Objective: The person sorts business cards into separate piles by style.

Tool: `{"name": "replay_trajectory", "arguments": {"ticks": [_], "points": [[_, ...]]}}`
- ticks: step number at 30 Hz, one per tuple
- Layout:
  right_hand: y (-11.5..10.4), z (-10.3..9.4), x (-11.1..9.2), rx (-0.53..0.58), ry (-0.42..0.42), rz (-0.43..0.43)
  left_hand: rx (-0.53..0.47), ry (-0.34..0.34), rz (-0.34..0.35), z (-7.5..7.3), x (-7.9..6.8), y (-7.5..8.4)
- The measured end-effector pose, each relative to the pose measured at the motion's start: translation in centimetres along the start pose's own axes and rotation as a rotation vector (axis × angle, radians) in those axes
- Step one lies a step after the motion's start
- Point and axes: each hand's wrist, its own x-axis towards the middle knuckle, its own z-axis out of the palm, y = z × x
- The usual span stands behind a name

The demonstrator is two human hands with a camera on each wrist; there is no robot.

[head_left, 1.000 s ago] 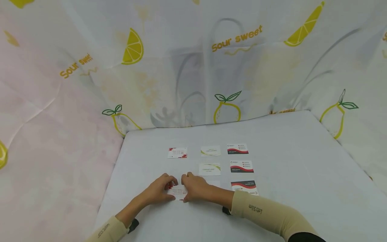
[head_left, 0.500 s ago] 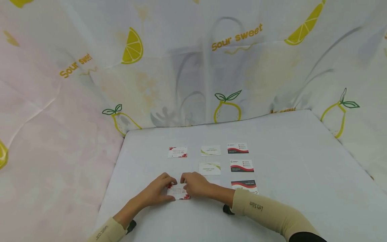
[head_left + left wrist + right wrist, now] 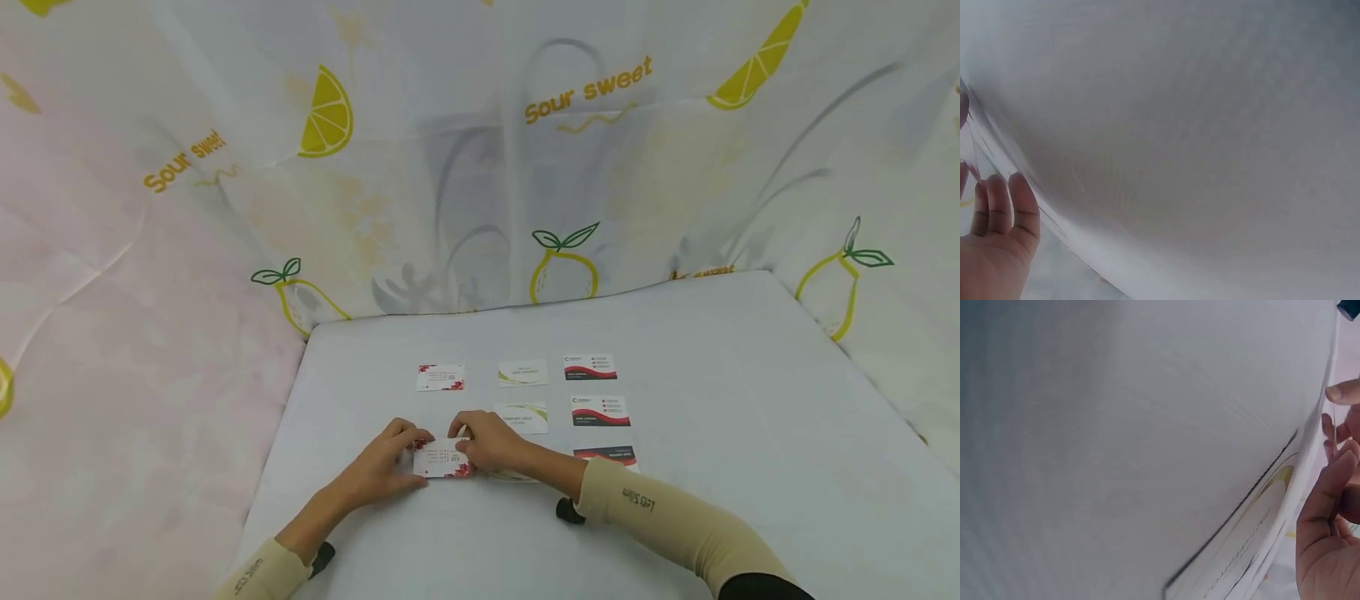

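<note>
A white business card (image 3: 437, 458) with red floral corners lies between my two hands in the head view. My left hand (image 3: 384, 468) grips it at the left end, index finger at the far edge and thumb by the near corner. At its upper right, the right hand (image 3: 491, 442) pinches the card with thumb and curled fingers. The right wrist view shows the right thumb (image 3: 1338, 481) against the card's thin edge. In the left wrist view the left fingers (image 3: 999, 206) are bent, at the frame's left side.
Beyond the hands lies a matching floral card (image 3: 441, 377). Green-striped cards (image 3: 522, 373) form a middle column, the nearest one (image 3: 513, 477) mostly hidden by the right wrist. Red-and-black cards (image 3: 600, 411) form a column to the right, on the white table (image 3: 720, 400). A lemon-print curtain (image 3: 480, 183) stands behind.
The held card and both hands have shifted slightly away from the body. My right hand has gone from the card's right edge to its upper right corner, uncovering the lower right floral print.
</note>
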Motion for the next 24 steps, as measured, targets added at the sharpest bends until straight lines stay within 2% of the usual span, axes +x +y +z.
{"name": "replay_trajectory", "arguments": {"ticks": [4,8,14,24], "points": [[0.06,-0.15,0.08,-0.034,0.022,-0.021,-0.005,0.012,0.005,-0.16,0.14,0.0],[0.07,-0.24,0.09,-0.098,0.074,-0.08,-0.021,0.024,-0.013,-0.33,0.27,0.01],[-0.06,-0.2,-0.34,-0.249,0.076,-0.158,-0.041,0.037,-0.025,-0.73,0.32,-0.08],[-0.54,-0.11,-0.89,-0.365,0.082,-0.161,-0.058,0.034,-0.021,-0.74,0.6,-0.57]]}}
